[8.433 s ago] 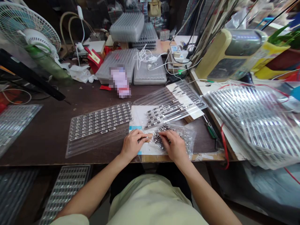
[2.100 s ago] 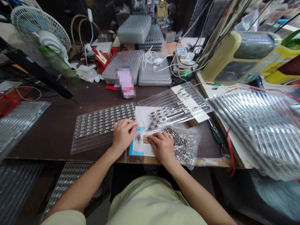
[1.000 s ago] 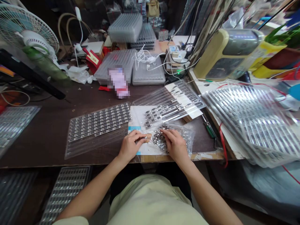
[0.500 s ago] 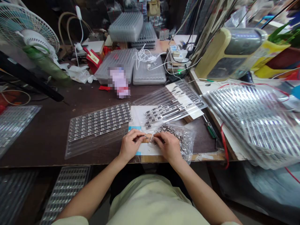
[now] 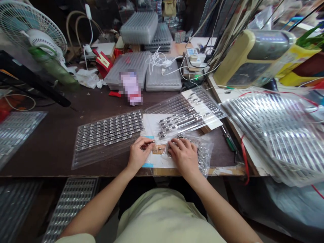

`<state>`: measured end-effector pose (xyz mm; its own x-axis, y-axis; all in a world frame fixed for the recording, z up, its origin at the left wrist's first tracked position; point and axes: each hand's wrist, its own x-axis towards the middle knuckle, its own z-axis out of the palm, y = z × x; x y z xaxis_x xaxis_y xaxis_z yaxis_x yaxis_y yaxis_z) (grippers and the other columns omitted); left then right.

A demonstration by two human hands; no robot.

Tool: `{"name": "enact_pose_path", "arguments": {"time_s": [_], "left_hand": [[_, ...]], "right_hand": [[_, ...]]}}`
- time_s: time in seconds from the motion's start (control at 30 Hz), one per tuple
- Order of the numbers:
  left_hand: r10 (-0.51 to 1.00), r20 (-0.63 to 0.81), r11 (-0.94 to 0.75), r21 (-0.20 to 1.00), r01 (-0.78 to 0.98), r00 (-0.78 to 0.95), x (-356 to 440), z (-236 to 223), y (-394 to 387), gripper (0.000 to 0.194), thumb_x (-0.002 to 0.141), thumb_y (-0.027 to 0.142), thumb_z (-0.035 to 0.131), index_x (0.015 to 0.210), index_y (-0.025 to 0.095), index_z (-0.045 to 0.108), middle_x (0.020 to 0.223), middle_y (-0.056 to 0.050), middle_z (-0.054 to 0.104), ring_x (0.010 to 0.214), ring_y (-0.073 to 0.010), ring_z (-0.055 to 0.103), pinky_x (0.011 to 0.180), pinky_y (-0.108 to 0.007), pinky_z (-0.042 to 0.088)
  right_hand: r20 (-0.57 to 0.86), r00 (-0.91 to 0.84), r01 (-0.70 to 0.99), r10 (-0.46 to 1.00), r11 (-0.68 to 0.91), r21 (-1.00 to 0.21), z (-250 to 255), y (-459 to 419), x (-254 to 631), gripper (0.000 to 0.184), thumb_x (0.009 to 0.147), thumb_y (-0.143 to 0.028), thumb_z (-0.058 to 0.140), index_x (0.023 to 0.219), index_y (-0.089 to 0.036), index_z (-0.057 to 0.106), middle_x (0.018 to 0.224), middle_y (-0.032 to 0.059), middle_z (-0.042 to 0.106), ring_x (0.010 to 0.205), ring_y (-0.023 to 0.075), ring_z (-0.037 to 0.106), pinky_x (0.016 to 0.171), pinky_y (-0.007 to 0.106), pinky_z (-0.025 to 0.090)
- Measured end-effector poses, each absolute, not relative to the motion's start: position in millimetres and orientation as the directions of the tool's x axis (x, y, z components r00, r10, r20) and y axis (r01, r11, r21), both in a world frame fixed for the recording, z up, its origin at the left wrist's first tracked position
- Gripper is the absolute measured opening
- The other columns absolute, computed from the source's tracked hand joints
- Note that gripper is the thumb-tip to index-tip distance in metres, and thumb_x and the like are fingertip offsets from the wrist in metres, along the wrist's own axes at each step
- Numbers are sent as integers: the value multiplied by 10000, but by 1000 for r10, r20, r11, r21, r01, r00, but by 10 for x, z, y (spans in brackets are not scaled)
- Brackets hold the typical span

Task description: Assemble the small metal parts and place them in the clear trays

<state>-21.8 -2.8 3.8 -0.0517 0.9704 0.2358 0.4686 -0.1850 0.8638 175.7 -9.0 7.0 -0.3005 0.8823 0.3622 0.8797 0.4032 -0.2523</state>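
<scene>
- The left hand (image 5: 138,153) pinched a small part (image 5: 152,143) beside the tan block (image 5: 156,151); a loose pinch could have dropped it.
- The right hand (image 5: 186,156) spread over metal pieces (image 5: 202,152), any grip hidden; a sweep could have scattered them.
- A bump could have jolted the tray (image 5: 95,157) on the tabletop (image 5: 48,146).

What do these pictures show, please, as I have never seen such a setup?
There is no machine: a person works with two bare hands at a dark table. Every picture comes from one camera worn on the head, looking forward and down. The left hand seems to pinch a small part, mostly hidden. The right hand lies over a clear bag of loose metal pieces; whether it grips any is unclear. Between the hands, a brown block sits on a white sheet. A clear tray on the left and another farther ahead hold rows of metallic components.
</scene>
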Motion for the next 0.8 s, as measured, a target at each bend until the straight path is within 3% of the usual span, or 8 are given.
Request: {"name": "enact_pose_path", "arguments": {"time_s": [0.17, 0.3, 0.47, 0.8], "left_hand": [[981, 194, -160, 866, 474, -24, -161, 79, 33, 147, 815, 295, 631, 849, 177, 711, 873, -55, 672, 729, -136, 617, 550, -213, 477], [967, 233, -251, 824, 508, 99, -47, 130, 35, 138, 820, 295, 642, 885, 203, 720, 879, -53, 671, 725, -140, 612, 603, -244, 489], [933, 283, -361, 713, 601, 224, 52, 113, -22, 122, 827, 292, 646, 909, 248, 725, 871, -38, 668, 854, -177, 614, 773, -307, 491], [935, 263, -355, 694, 626, 239, 56, 44, -21, 97, 819, 238, 657, 885, 233, 727, 860, -38, 668, 840, -177, 612, 776, -314, 488]], "right_hand": [[352, -333, 884, 875, 419, -205, 21, -87, 1989, 145, 881, -250, 587, 995, -248, 676, 997, 44, 665, 943, 220, 483, 775, 350, 334], [398, -289, 858, 871, 420, -296, -3, -75, 1986, 138, 901, -264, 556, 901, -243, 692, 936, 39, 668, 874, 193, 504, 739, 326, 371], [467, -190, 792, 864, 416, -447, 4, -84, 1984, 171, 909, -229, 524, 973, -215, 682, 953, 60, 658, 877, 191, 522, 797, 326, 435], [458, -136, 732, 879, 400, -551, 18, -72, 1996, 204, 915, -218, 489, 974, -207, 683, 895, 74, 616, 865, 197, 516, 765, 331, 465]]}}
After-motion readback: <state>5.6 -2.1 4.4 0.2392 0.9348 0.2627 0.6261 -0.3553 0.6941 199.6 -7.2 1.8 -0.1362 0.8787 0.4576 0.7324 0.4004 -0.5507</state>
